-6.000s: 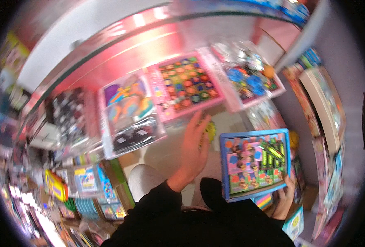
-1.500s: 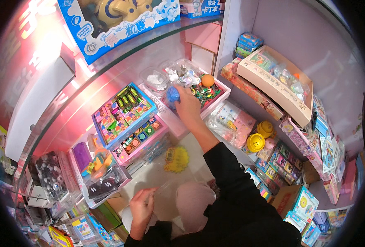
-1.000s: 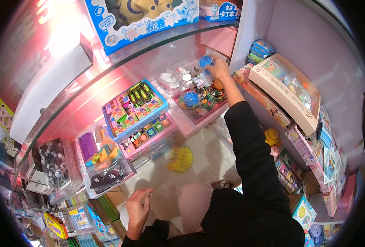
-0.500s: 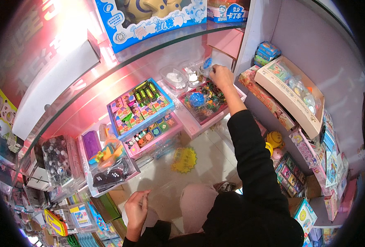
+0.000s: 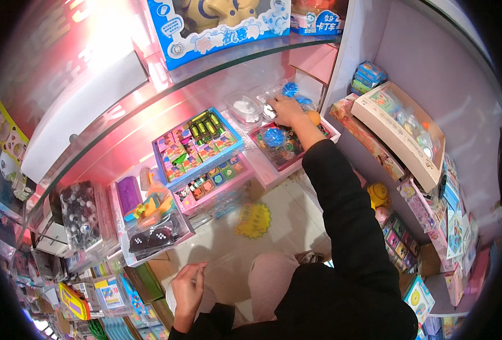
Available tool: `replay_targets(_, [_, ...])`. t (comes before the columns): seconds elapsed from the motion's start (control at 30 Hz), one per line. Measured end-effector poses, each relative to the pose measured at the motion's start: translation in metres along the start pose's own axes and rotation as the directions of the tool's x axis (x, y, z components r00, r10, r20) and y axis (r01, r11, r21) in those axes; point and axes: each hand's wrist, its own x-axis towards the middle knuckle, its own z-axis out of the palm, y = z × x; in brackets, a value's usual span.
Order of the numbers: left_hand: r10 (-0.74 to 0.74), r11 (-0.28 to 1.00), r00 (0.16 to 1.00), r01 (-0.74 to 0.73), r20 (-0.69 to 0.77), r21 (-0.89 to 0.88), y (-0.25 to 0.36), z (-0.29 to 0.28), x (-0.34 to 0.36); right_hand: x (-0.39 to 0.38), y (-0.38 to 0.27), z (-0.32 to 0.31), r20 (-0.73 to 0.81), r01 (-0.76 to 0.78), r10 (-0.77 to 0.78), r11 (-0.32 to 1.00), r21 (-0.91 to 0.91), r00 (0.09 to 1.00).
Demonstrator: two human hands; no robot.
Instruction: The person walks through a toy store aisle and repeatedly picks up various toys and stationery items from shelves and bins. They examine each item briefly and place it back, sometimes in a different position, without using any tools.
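Observation:
My right hand (image 5: 288, 111) reaches over a clear plastic tub (image 5: 264, 97) that has small white and dark pieces in it. Its fingers bend down and close at the tub; whatever is in them is hidden. Behind the hand sits a blue spiky ball (image 5: 290, 89), and an orange ball (image 5: 314, 117) shows beside the wrist. Under the forearm lies a pink tray (image 5: 269, 180) of small mixed toys, with another blue ball (image 5: 273, 137) on top. Low in view, my left hand (image 5: 187, 292) rests near my knee, fingers loosely bent and apart, holding nothing.
A blue-edged box of small toys (image 5: 194, 147) sits on a pink box (image 5: 228, 180). Further left stand a bin with sunglasses (image 5: 152, 238) and a tub of dark and white balls (image 5: 82, 215). A glass shelf edge (image 5: 228, 67) crosses above; a cream box (image 5: 401, 136) stands right.
My right hand has moved left and slightly nearer, from the back corner to the clear tub. The blue and orange balls behind it now show. My left hand has stayed put.

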Motion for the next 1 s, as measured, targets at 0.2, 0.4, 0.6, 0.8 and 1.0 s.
replay_targets(0.2, [-0.052,0.999,0.999,0.052,-0.009,-0.011,0.000,-0.006,-0.004,-0.010,0.011,-0.002,-0.133,0.051,-0.036,0.992,0.114,0.990])
replay_targets(0.4, [-0.029,0.999,1.000,0.029,-0.012,0.024,-0.008,-0.007,-0.005,-0.028,0.019,-0.004,-0.325,0.206,-0.136,0.959,0.194,0.936])
replay_targets(0.6, [-0.004,1.000,1.000,0.005,-0.012,0.022,-0.013,-0.002,-0.003,-0.045,0.023,-0.009,-0.412,0.120,0.031,0.934,0.336,0.911])
replay_targets(0.8, [-0.010,0.999,1.000,0.011,0.006,-0.037,-0.005,0.004,0.001,-0.036,0.027,-0.020,-0.416,0.180,-0.052,0.944,0.275,0.908])
replay_targets(1.0, [-0.076,0.934,0.995,0.094,0.065,-0.345,0.003,0.011,0.013,-0.050,0.033,-0.040,-0.454,0.168,0.211,0.732,0.660,0.866])
